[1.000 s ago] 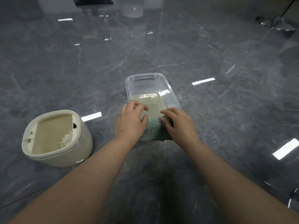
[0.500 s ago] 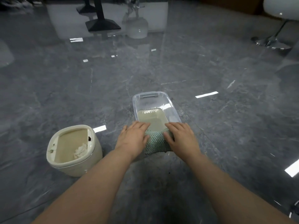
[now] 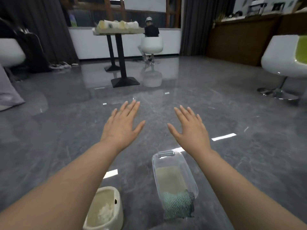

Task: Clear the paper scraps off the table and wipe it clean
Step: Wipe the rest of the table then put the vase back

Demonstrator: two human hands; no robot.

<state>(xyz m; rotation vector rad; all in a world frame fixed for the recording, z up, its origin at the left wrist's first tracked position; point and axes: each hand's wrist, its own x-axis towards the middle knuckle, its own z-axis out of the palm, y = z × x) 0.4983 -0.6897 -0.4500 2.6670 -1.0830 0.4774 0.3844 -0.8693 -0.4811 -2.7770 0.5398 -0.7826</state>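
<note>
My left hand (image 3: 123, 125) and my right hand (image 3: 190, 128) are stretched out flat above the grey marble table (image 3: 49, 146), fingers straight and spread, holding nothing. Below them a clear plastic box (image 3: 167, 163) lies on the table with a green knitted cloth (image 3: 178, 204) draped over its near end. To its left stands a small cream bin (image 3: 106, 211) with white paper scraps (image 3: 104, 212) inside it.
A white swivel chair (image 3: 285, 63) stands at the right. Farther back are a high table on black legs (image 3: 119, 50) with cups on it and a seated person (image 3: 150, 32) on a white chair. Another white chair (image 3: 10, 52) is at the left edge.
Both hands have let go of the green cloth at the box's near end and lifted forward, spread flat. The view has tilted up, so box and bin now sit low in the frame.
</note>
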